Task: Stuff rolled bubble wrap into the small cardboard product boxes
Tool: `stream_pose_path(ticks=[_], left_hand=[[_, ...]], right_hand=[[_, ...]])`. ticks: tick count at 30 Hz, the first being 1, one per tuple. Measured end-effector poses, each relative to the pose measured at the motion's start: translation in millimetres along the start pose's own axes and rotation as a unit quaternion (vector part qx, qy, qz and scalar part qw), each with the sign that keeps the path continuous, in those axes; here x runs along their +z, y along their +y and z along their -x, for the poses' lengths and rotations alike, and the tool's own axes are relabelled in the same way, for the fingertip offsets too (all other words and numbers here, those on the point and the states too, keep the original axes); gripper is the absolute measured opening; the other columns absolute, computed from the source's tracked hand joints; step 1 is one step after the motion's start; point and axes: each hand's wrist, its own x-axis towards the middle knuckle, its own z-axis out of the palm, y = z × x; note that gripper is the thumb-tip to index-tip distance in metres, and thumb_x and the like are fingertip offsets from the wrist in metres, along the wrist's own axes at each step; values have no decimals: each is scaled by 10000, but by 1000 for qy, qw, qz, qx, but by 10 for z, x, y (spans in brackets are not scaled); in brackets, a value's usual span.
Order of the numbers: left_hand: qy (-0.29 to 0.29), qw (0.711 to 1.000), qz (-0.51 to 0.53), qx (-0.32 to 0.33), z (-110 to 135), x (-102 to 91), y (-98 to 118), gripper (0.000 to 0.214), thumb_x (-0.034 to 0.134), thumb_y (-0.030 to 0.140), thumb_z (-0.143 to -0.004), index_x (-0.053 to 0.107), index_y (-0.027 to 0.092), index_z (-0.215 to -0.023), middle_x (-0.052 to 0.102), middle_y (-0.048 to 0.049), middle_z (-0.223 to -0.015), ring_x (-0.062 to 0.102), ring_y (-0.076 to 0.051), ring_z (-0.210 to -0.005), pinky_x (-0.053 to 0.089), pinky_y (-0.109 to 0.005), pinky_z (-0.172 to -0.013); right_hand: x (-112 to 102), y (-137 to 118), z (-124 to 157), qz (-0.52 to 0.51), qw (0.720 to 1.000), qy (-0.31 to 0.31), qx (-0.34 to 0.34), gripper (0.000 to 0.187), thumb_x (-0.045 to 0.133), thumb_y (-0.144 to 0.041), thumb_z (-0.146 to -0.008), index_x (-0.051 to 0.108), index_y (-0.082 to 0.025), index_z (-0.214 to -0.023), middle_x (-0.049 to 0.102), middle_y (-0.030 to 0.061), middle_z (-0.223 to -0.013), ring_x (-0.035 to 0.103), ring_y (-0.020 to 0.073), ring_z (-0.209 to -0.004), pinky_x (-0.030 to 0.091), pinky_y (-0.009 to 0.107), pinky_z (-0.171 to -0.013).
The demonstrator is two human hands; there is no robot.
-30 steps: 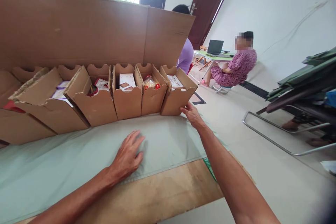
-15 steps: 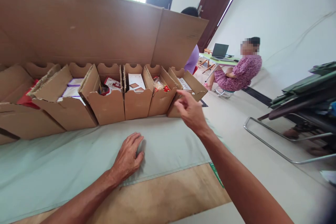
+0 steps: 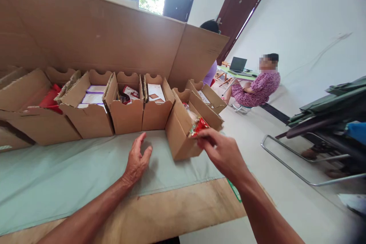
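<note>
My right hand [image 3: 221,150] pinches a red-and-clear packet [image 3: 197,126] that pokes out of a small open cardboard box [image 3: 180,131]. That box is pulled forward out of the row and tilted toward me. My left hand [image 3: 137,158] hovers just above the pale green cloth [image 3: 71,175], fingers loosely spread, holding nothing, a short way left of the box. The remaining small boxes [image 3: 126,108] stand side by side behind it, with white cards and red items inside.
A tall cardboard sheet [image 3: 100,38] stands behind the boxes. The wooden tabletop [image 3: 177,206] ends at my right. A seated person [image 3: 257,85] faces a laptop [image 3: 236,64] beyond; another person is partly hidden by the cardboard. Folded metal-framed furniture [image 3: 323,122] is on the right.
My right hand has pulled one small box forward out of the row and closed on its red packet. My left hand has lifted off the cloth slightly.
</note>
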Motion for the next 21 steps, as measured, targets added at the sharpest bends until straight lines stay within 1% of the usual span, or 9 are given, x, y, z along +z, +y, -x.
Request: stream_pose_path(ticks=[3, 6, 9, 11, 12, 14, 16, 18, 21], left_hand=[[25, 1000, -5, 13, -28, -62, 10, 591, 585, 340, -861, 500, 164, -1419, 573, -185, -1445, 590, -331, -1283, 536, -500, -999], [-3, 998, -15, 54, 7, -85, 106, 639, 608, 296, -820, 490, 185, -1439, 543, -166, -1486, 552, -331, -1338, 454, -552, -1113], [-90, 992, 7, 87, 69, -4, 302, 794, 610, 248, -808, 350, 244, -1559, 403, -143, -1618, 415, -328, -1475, 394, -555, -1174], [-165, 983, 31, 73, 87, 114, 452, 895, 609, 239, -797, 240, 261, -1613, 319, -147, -1669, 337, -346, -1523, 396, -567, -1166], [-203, 977, 44, 56, 88, 182, 524, 923, 607, 241, -788, 216, 263, -1623, 307, -149, -1675, 326, -358, -1527, 413, -571, -1147], [-271, 958, 87, 24, 88, 304, 642, 932, 605, 247, -757, 248, 249, -1618, 353, -152, -1654, 357, -373, -1504, 465, -553, -1097], [-292, 946, 137, -4, 128, 362, 709, 888, 615, 263, -731, 347, 227, -1576, 444, -144, -1598, 418, -368, -1458, 496, -513, -1065], [-251, 952, 177, -22, 246, 314, 706, 828, 652, 291, -721, 433, 215, -1516, 500, -130, -1550, 461, -354, -1421, 485, -483, -1083], [-122, 976, 179, -23, 563, 39, 580, 696, 709, 332, -745, 537, 224, -1411, 603, -108, -1424, 562, -317, -1318, 473, -449, -1102]], right_hand=[[-332, 83, 834, -26, 999, 29, 8, 219, 586, -318, -874, 767, -334, -996, 784, 7, -875, 718, 255, -695, 532, 351, -592], [-577, 304, 1524, -28, 996, 57, 68, 224, 683, -407, -835, 773, -363, -1035, 776, 35, -881, 721, 294, -716, 583, 410, -633], [-611, 499, 1978, -40, 974, 140, 173, 618, 753, -492, -808, 615, -339, -1390, 768, 84, -1079, 739, 333, -904, 610, 464, -799], [-506, 545, 2112, -59, 957, 174, 224, 871, 752, -535, -814, 400, -285, -1571, 742, 118, -1191, 738, 332, -966, 613, 468, -837], [-425, 541, 2128, -69, 955, 171, 233, 892, 746, -553, -817, 385, -259, -1578, 739, 128, -1203, 740, 330, -966, 619, 462, -827], [-240, 490, 2082, -77, 961, 135, 231, 754, 737, -586, -814, 555, -218, -1446, 751, 137, -1177, 739, 342, -983, 626, 460, -822], [-62, 420, 1990, -76, 968, 100, 218, 576, 730, -596, -816, 700, -193, -1226, 763, 141, -1145, 723, 366, -1045, 622, 473, -862], [84, 375, 1917, -75, 972, 97, 201, 476, 707, -560, -851, 732, -188, -1148, 762, 141, -1157, 705, 372, -1105, 606, 489, -917], [260, 392, 1878, -78, 984, 78, 142, 355, 675, -481, -888, 755, -223, -1119, 768, 114, -1149, 699, 367, -1123, 586, 513, -961]])
